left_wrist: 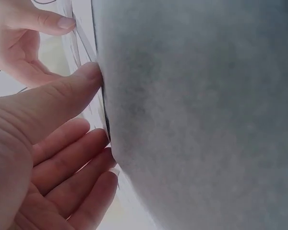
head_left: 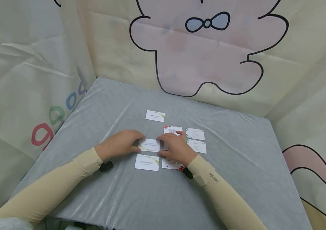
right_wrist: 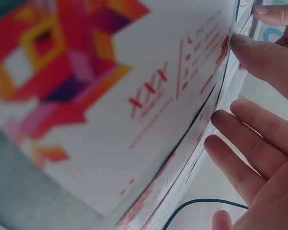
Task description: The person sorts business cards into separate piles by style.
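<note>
A white business card (head_left: 149, 145) with a yellow-green corner lies on the cloth between the two hands, its lettering upside down. My left hand (head_left: 121, 145) touches its left edge, thumb and index finger spread apart. At the card's right edge is my right hand (head_left: 177, 148), thumb and index finger likewise apart, its palm over a column of red-patterned cards. A matching card (head_left: 147, 162) lies just below, and another (head_left: 155, 115) sits farther up. Large in the right wrist view is a card with a red and orange pattern (right_wrist: 153, 96). The right hand partly hides the middle red-patterned card.
Two white cards with green leaf corners, an upper one (head_left: 195, 134) and a lower one (head_left: 196, 146), lie right of the right hand. Grey cloth (head_left: 117, 198) covers the table. Printed fabric (head_left: 208, 64) hangs behind and on both sides.
</note>
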Demonstrator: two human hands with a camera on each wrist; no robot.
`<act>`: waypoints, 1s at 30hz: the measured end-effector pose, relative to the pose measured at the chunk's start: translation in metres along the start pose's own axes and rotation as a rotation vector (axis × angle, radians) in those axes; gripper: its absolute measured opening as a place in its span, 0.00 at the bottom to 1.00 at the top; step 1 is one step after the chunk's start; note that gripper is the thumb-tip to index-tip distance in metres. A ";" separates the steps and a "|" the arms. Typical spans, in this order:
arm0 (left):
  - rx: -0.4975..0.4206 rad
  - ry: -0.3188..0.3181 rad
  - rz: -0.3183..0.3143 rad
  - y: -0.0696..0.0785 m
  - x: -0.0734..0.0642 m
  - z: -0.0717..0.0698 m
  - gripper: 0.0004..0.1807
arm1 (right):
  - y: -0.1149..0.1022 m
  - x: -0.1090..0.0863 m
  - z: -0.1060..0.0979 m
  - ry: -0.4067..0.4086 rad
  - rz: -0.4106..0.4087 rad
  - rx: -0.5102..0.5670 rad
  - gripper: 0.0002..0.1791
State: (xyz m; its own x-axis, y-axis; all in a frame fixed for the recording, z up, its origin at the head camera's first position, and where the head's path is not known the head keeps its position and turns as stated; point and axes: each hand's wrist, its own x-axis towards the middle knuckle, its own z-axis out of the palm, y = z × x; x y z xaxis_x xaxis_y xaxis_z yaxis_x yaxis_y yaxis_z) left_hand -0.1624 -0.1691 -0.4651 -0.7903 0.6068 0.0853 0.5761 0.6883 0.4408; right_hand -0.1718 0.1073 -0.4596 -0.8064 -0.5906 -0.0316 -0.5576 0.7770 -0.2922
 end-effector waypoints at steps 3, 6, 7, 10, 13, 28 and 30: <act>0.015 0.016 0.005 -0.001 0.001 -0.002 0.27 | 0.000 0.003 -0.001 0.004 -0.007 0.006 0.28; 0.019 0.019 0.006 -0.001 0.002 -0.004 0.26 | -0.001 0.006 -0.003 0.008 -0.015 0.014 0.27; 0.019 0.018 0.007 -0.002 0.003 -0.005 0.26 | -0.001 0.007 -0.004 0.009 -0.018 0.015 0.26; 0.017 0.024 0.010 -0.003 0.004 -0.006 0.25 | 0.000 0.010 -0.005 0.006 -0.028 0.008 0.26; 0.012 0.031 0.012 -0.004 0.008 -0.009 0.25 | 0.003 0.014 -0.007 -0.005 -0.045 -0.009 0.28; 0.002 0.037 -0.099 -0.036 0.079 -0.032 0.29 | 0.039 0.072 -0.025 0.076 0.060 0.151 0.30; 0.003 0.022 -0.133 -0.039 0.089 -0.032 0.29 | 0.042 0.080 -0.023 0.070 0.103 0.176 0.30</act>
State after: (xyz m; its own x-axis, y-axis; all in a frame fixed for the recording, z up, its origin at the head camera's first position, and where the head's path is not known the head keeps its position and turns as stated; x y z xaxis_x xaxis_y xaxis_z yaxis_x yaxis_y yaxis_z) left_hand -0.2622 -0.1549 -0.4460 -0.8640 0.5014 0.0459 0.4667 0.7632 0.4468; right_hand -0.2645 0.0981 -0.4521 -0.8725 -0.4885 -0.0054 -0.4333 0.7788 -0.4535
